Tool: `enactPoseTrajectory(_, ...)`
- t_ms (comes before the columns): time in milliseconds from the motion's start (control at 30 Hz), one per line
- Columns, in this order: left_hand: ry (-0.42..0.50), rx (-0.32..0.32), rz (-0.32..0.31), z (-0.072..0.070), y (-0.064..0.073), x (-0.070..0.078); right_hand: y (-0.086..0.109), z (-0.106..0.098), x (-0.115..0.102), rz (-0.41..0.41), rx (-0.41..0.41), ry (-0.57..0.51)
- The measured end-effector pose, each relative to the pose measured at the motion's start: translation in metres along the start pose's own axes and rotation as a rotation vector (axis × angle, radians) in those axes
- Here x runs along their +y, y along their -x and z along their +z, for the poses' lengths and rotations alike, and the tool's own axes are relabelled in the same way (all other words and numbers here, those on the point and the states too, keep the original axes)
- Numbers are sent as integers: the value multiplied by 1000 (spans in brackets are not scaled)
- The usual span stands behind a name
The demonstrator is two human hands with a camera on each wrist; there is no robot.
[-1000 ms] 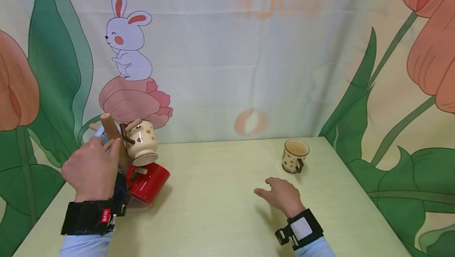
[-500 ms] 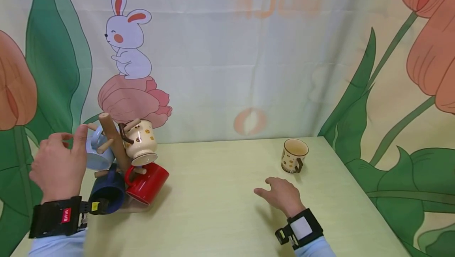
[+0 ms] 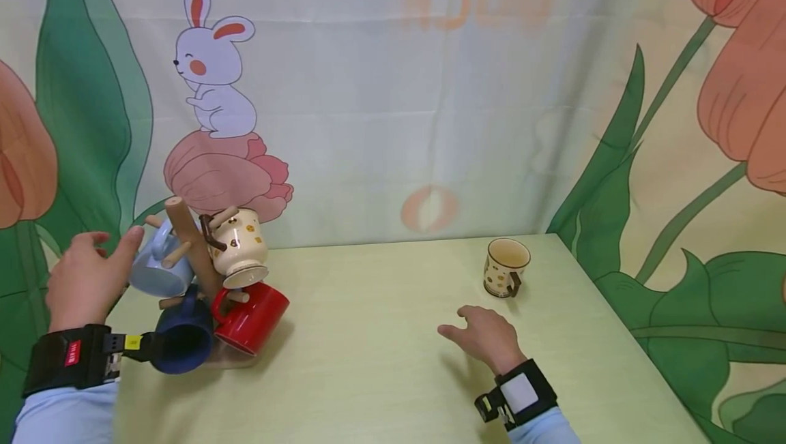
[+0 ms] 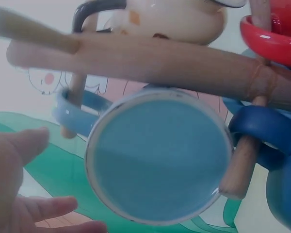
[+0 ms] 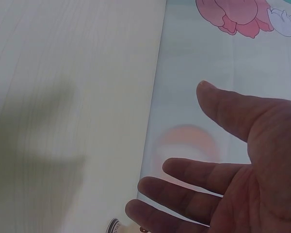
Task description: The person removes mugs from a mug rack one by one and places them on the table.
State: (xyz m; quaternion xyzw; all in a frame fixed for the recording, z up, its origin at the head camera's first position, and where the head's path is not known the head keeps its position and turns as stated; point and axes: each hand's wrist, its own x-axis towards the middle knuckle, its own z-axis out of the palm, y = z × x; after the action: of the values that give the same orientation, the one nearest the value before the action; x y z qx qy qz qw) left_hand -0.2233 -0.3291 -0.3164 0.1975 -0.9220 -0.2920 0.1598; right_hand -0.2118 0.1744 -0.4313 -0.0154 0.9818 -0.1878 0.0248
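Note:
A wooden mug tree (image 3: 192, 243) stands at the left of the table with several mugs on its pegs. My left hand (image 3: 89, 277) is spread beside it, holding nothing, thumb close to the light blue mug (image 3: 161, 270). That mug hangs by its handle from a peg, its mouth facing the camera in the left wrist view. A dark blue mug (image 3: 184, 338), a red mug (image 3: 253, 318) and a cream patterned mug (image 3: 239, 246) hang on other pegs. My right hand (image 3: 485, 336) hovers over the table with relaxed fingers, nothing in it, near an upright cream patterned cup (image 3: 506, 267).
The pale wooden table (image 3: 362, 362) ends at the back against a printed curtain (image 3: 356, 89) with a rabbit and tulips. The left wrist's camera mount overlaps the dark blue mug in the head view.
My left hand has drawn away leftward from the mug tree, letting go there and uncovering the light blue mug. The right hand has stayed in place.

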Motion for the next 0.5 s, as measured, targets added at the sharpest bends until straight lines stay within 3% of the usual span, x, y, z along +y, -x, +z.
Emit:
enactPoseTrajectory(267,-9,-297,46,-6,-21,-10,0,0,2,2,1,1)
enactPoseTrajectory(500,118,-548,44,-1,-40,-18,0,0,4,10,-5,0)
